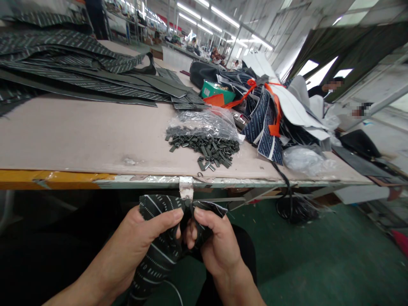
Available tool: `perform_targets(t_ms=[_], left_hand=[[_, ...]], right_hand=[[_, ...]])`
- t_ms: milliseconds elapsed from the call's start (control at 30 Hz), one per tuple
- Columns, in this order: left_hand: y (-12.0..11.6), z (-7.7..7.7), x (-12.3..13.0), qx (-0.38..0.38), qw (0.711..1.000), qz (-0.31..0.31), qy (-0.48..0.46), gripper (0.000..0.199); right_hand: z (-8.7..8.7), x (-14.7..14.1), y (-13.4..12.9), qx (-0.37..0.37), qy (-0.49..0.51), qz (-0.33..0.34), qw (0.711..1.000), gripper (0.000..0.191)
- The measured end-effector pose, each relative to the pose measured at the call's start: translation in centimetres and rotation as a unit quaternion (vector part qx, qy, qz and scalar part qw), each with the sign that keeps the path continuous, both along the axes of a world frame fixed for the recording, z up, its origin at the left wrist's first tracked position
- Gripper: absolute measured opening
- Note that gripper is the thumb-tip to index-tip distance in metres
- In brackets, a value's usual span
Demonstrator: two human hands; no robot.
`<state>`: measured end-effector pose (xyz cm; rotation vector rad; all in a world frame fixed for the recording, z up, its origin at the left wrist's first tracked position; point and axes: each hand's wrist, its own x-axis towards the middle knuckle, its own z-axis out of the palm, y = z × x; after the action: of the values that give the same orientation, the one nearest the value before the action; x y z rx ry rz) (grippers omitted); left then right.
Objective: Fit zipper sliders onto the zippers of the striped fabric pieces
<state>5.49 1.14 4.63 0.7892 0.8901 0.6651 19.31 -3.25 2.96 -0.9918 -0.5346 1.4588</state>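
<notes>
A dark fabric piece (161,255) with pale stripes and printed lettering hangs below the table's front edge. My left hand (153,231) is closed on its left side, thumb pressed along the top. The fabric's right side is pinched in my right hand (216,238), its thumb facing the left one. Between the two thumbs is a narrow dark part of the piece, close under a whitish tab (186,188) on the table edge; whether they touch, I cannot tell. On the table beyond lies a heap of small dark tabs with metal fittings (213,151), spilling from a clear plastic bag (204,121).
Long dark striped strips (95,80) are stacked at the back left of the table (79,136). Behind the bag stand a green box (216,92) and a bundle of navy printed pieces (261,123) with orange ties (276,108). Crumpled plastic (306,159) lies right. A person sits at far right.
</notes>
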Motion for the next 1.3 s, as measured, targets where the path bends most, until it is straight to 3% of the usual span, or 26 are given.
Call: perform_targets(t_ms=[567, 933, 1300], left_hand=[[-0.11, -0.51, -0.38, 0.006, 1.000, -0.002, 0.013, 0.032], [0.25, 0.20, -0.17, 0.019, 0.999, 0.000, -0.030, 0.028], [0.38, -0.11, -0.34, 0.045, 0.999, -0.017, -0.002, 0.025]], right_hand=[[-0.28, 0.11, 0.02, -0.003, -0.001, 0.000, 1.000, 0.034], [0.52, -0.12, 0.38, -0.031, -0.014, -0.029, 0.999, 0.038], [0.24, -0.62, 0.06, 0.023, -0.014, -0.053, 0.998, 0.037]])
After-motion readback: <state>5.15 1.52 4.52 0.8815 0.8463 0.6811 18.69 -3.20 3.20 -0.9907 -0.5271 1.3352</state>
